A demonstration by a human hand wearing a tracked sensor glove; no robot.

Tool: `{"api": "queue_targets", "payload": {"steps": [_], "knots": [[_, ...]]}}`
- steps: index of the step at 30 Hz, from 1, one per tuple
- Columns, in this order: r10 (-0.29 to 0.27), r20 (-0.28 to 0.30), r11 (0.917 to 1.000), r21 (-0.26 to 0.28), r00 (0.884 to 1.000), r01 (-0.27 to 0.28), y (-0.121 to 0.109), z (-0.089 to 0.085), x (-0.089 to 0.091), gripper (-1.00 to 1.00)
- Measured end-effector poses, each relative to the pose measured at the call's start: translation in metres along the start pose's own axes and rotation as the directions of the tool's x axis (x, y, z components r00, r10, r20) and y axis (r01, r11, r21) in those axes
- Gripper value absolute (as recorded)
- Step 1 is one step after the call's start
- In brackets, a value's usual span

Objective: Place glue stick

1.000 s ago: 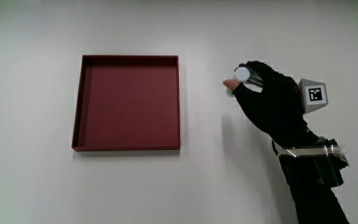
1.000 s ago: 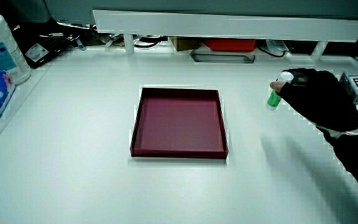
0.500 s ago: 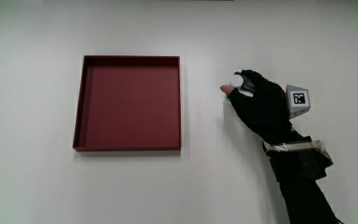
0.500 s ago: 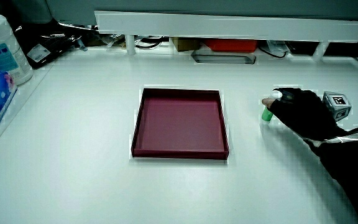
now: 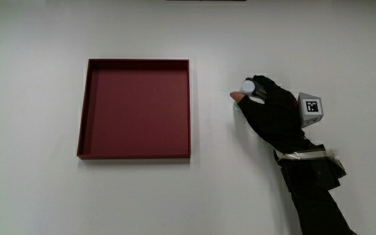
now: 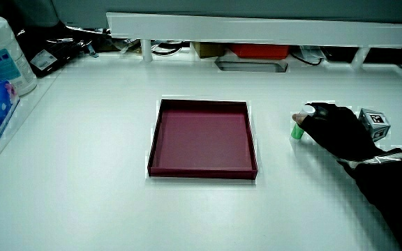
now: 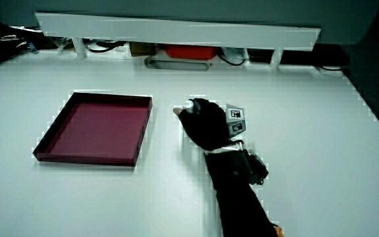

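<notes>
We see a broad white worktop that carries everything here. On it lies a shallow square dark-red tray with low upright walls, seen in both side views as well.

At about three o'clock from that tray, and apart from it, we find the black-gloved hand. It lies low over the bare worktop, palm downward, with its forearm running back toward the person at roughly five o'clock. The patterned cube sits on the back of the hand, tilted away from the tray.

The fingers are curled around a small glue stick with a white cap and a green body, and the thumb tip shows bare at the tray-facing side of the stick. In a side view the stick stands upright, its lower end at or very near the worktop; we cannot tell whether it truly touches. It is outside the tray, beside the wall nearest the hand, with a strip of bare worktop between them.

From above we make out little more than the round white cap, since the glove covers most of the green body. In a side view the stick is only a pale spot at the fingertips of the hand, and its colour is hard to read there. The forearm is cut off at the picture's edge.
</notes>
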Motion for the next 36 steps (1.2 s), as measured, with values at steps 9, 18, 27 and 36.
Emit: {"api": "queue_targets", "payload": {"steps": [9, 18, 27, 36], "knots": [[-0.007, -0.018, 1.0000, -0.007, 1.000, 0.007, -0.001, 0.002, -0.001, -0.38], [-0.067, 0.008, 0.9975, 0.020, 0.998, 0.067, -0.019, 0.015, -0.010, -0.81], [-0.090, 0.309, 0.9941, -0.030, 0.947, 0.104, -0.071, 0.028, -0.039, -1.00], [-0.062, 0.575, 0.9846, -0.099, 0.816, 0.144, -0.120, 0.022, -0.075, -1.00]]}}
